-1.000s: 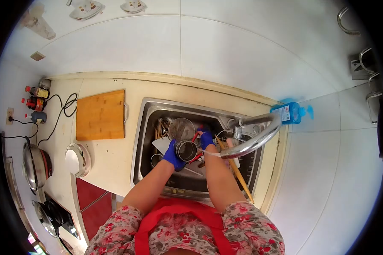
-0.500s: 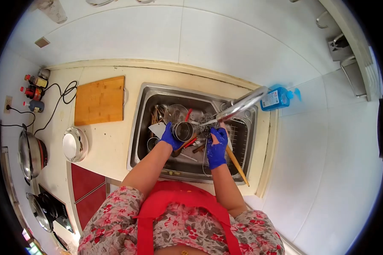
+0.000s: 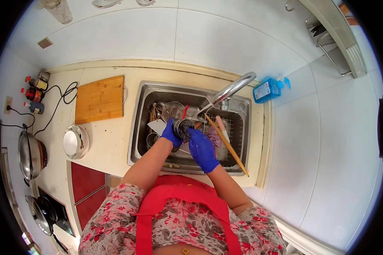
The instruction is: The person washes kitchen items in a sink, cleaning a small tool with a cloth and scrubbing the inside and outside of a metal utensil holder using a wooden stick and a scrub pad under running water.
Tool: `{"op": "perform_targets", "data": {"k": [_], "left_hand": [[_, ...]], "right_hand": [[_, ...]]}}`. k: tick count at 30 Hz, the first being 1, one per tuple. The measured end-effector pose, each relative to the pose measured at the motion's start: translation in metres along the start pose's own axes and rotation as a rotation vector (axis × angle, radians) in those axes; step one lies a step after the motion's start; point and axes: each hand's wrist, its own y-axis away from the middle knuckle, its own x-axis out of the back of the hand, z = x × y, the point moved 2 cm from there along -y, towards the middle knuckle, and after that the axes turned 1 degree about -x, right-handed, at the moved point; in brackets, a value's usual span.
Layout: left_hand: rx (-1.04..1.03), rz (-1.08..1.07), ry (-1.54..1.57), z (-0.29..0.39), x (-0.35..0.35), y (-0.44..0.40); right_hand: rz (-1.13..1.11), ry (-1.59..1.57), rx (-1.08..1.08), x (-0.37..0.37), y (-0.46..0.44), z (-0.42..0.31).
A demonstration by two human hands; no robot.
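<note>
Where a red apron [image 3: 181, 191] is worn over a floral shirt [image 3: 110, 212] at the near side, both forearms are stretched over a rectangular stainless-steel sink [image 3: 134, 142]. A small round metal cup [image 3: 177, 124] is held above the basin by the blue-gloved left hand [image 3: 170, 132], whose fingers are clamped around its left side. The fingers of the blue-gloved right hand [image 3: 202, 148] are placed at the cup's opening, against a grey wiry scrubber [image 3: 185, 127] lodged inside; whether they are closed on it cannot be told. To the right of that hand, a crumpled purple cloth [image 3: 213, 137] is seen in the basin, and a long yellowish wooden stick [image 3: 230, 148] is laid slantwise across the near rim. White bowls with patterned rims [image 3: 74, 142] are stacked on the left of the pale counter [image 3: 108, 146]. Farther off, a clear round dish [image 3: 173, 109] is set in the far left of the basin, and a rectangular wooden board [image 3: 100, 98] is laid on the counter to its left. The far right is occupied by a curved chrome faucet [image 3: 234, 88] and a blue pump bottle [image 3: 266, 90], backed by a white tiled wall [image 3: 251, 42].
</note>
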Motion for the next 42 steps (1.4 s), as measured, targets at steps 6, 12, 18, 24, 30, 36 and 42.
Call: {"op": "perform_targets", "data": {"k": [6, 12, 18, 24, 30, 36, 42], "left_hand": [[0.108, 0.458, 0.052, -0.021, -0.032, 0.014], [0.080, 0.281, 0.075, 0.000, -0.026, 0.014], [-0.026, 0.284, 0.354, 0.006, -0.053, 0.017], [-0.016, 0.351, 0.329, 0.010, -0.045, -0.011], [-0.053, 0.238, 0.364, 0.028, -0.013, -0.027], [-0.129, 0.320, 0.513, 0.044, -0.032, -0.009], [-0.054, 0.414, 0.198, 0.034, -0.012, -0.015]], "right_hand": [[-0.748, 0.260, -0.272, -0.031, -0.020, 0.019], [-0.186, -0.297, -0.100, -0.017, -0.008, 0.024], [0.160, 0.101, -0.644, 0.031, 0.038, 0.136], [-0.116, 0.817, -0.767, 0.047, 0.091, 0.192], [-0.026, 0.778, -0.614, 0.082, 0.095, 0.144], [-0.189, 0.784, -0.428, 0.136, 0.069, 0.057], [-0.269, 0.695, -0.073, 0.122, 0.011, 0.006]]}}
